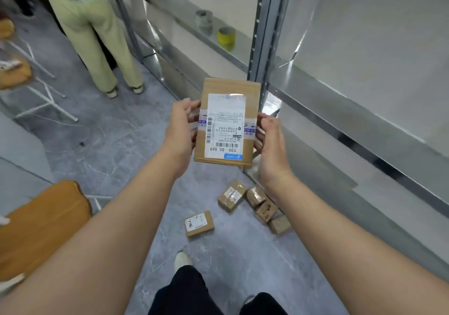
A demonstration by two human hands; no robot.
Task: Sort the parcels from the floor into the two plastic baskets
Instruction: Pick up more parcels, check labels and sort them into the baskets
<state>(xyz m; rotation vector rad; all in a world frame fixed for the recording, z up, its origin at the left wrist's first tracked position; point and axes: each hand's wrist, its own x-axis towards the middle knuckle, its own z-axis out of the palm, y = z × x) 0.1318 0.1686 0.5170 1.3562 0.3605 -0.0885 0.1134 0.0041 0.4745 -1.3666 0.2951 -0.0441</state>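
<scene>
Both hands clamp one flat cardboard parcel (pixel 228 122) by its side edges, above the floor.

Left hand (pixel 181 130) grips the left edge, fingers curled behind and thumb on the front; right hand (pixel 269 142) grips the right edge likewise. A white shipping label (pixel 224 126) faces the camera, its print upside down. Below, on the grey floor (pixel 116 144), one small parcel (pixel 199 223) lies alone; a cluster of small parcels (pixel 255 205) lies just beside the metal shelving (pixel 263 35). An orange cushion (pixel 41 224) sits at lower left. Another person (pixel 94 30) stands well apart, upper left. No basket is visible.
</scene>
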